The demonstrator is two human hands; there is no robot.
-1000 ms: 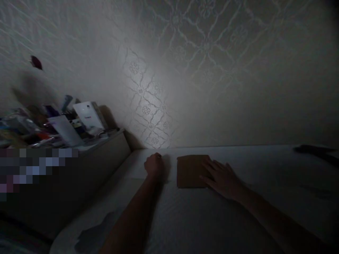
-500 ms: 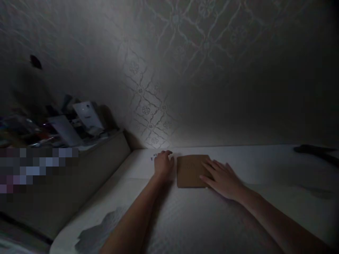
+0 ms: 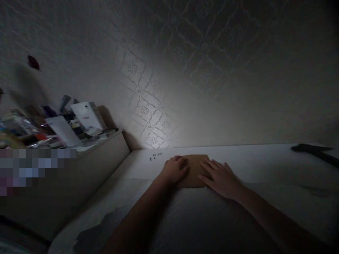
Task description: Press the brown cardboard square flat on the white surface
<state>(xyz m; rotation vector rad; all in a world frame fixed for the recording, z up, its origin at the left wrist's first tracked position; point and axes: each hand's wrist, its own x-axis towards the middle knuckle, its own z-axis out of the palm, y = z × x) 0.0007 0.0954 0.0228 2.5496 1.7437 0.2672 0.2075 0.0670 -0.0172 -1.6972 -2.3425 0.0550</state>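
Observation:
A brown cardboard piece [image 3: 196,173] lies flat on the white table. My left hand [image 3: 173,170] is over its left edge, fingers curled in and thumb bent toward them. Whatever is between those fingertips is hidden or too small to make out. Spread fingers of my right hand [image 3: 221,178] rest flat on the cardboard's right side. Several tiny dark pieces [image 3: 154,156] lie on the table beyond and left of my left hand.
At the left stands a cabinet [image 3: 106,157] crowded with items, among them a white box [image 3: 87,115]. A dark, long object [image 3: 312,150] lies at the table's right. The patterned wall [image 3: 225,116] rises behind. A grey patch [image 3: 97,225] shows at front left.
My left hand has moved right, from beside the tiny dark pieces onto the cardboard's left part. More of those pieces show now. My right hand stays on the cardboard.

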